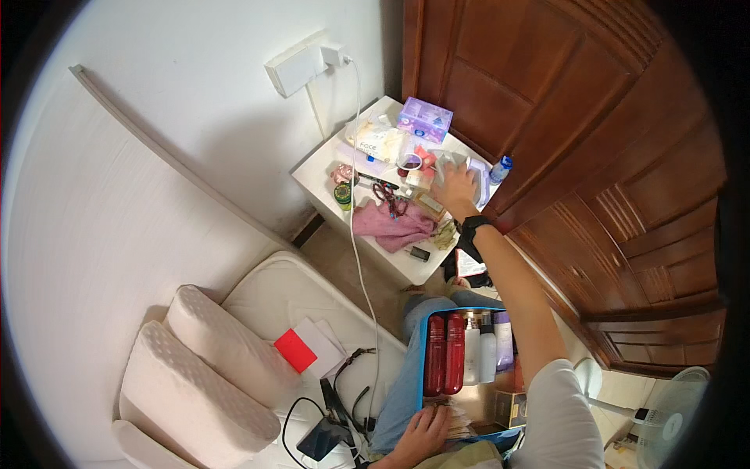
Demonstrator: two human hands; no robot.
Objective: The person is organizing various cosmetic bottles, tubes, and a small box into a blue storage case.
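Note:
My right hand (456,190), with a black band on its wrist, reaches over the white bedside table (387,258). Its fingers are spread beside a clear plastic bag (446,163) and a lilac-and-white device (480,180); I see nothing clearly held. A bottle of amber liquid (429,203) lies by the palm. On my lap is a blue-rimmed case (422,352) with two red bottles (445,354), a white bottle (471,354), a dark-capped bottle (487,354) and a purple bottle (503,343). My left hand (425,434) rests on a stack of flat packets (460,419) in it; its grip is unclear.
The table also bears a purple tissue box (425,120), a face-wipe pack (378,140), beads (389,199) and a pink cloth (392,225). A white cable (358,252) hangs across. Pillows (199,393) and a red card (296,350) lie left; a fan (674,422) stands right.

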